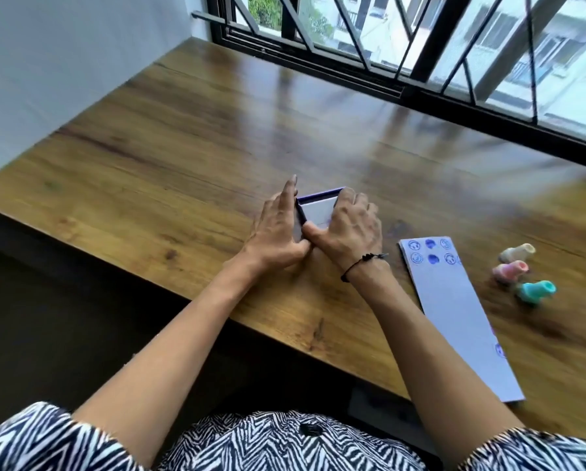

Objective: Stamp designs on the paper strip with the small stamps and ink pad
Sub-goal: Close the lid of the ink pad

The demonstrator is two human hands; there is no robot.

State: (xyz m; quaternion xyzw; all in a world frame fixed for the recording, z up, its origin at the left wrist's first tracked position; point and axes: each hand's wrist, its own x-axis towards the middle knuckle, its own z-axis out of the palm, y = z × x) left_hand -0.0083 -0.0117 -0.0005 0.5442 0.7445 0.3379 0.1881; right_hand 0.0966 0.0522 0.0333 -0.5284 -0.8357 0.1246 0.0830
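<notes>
The ink pad, a flat case with a dark blue rim and a pale lid, lies on the wooden table in the middle of the view. My left hand grips its left side and my right hand grips its right side, thumbs meeting at its near corner. To the right lies the long white paper strip, with two rows of blue stamped marks at its far end and one near its right edge. Three small stamps lie beyond it on their sides: a cream one, a pink one and a teal one.
The wooden table runs from the white wall on the left to a window with black metal bars at the back. Its near edge crosses just in front of my forearms. A black cord bracelet is on my right wrist.
</notes>
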